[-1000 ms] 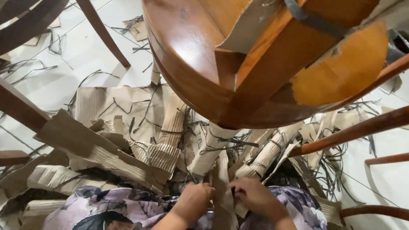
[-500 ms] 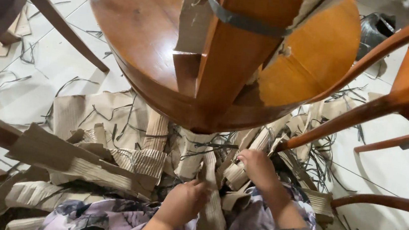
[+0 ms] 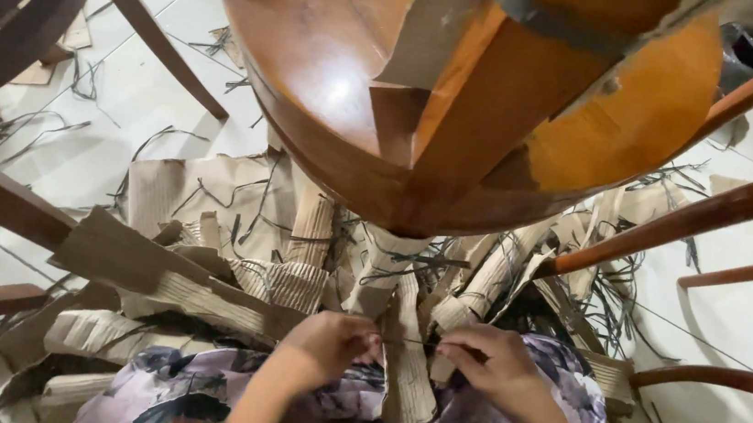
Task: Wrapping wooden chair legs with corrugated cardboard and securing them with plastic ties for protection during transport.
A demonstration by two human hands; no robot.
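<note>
My left hand [image 3: 333, 343] and my right hand [image 3: 492, 363] are close together low in the head view, over my flower-patterned lap. Between their fingertips a thin dark strap [image 3: 414, 343] is stretched taut, pinched at both ends. It crosses a strip of corrugated brown wrapping paper [image 3: 405, 361] that hangs down from a wooden chair leg [image 3: 390, 263]. Above, the upturned round wooden chair seat [image 3: 334, 79] fills the top of the view, with torn brown paper and a grey band still on it.
Torn corrugated paper [image 3: 204, 287] and cut dark straps [image 3: 162, 140] litter the white tiled floor [image 3: 119, 113]. More wooden chair legs stand at the left [image 3: 0, 198] and the right [image 3: 707, 216]. A curved chair rail [image 3: 719, 378] lies at the lower right.
My hands have come together from a spread position and now pull a thin strap tight between them. The view has shifted slightly, showing more of the seat's underside.
</note>
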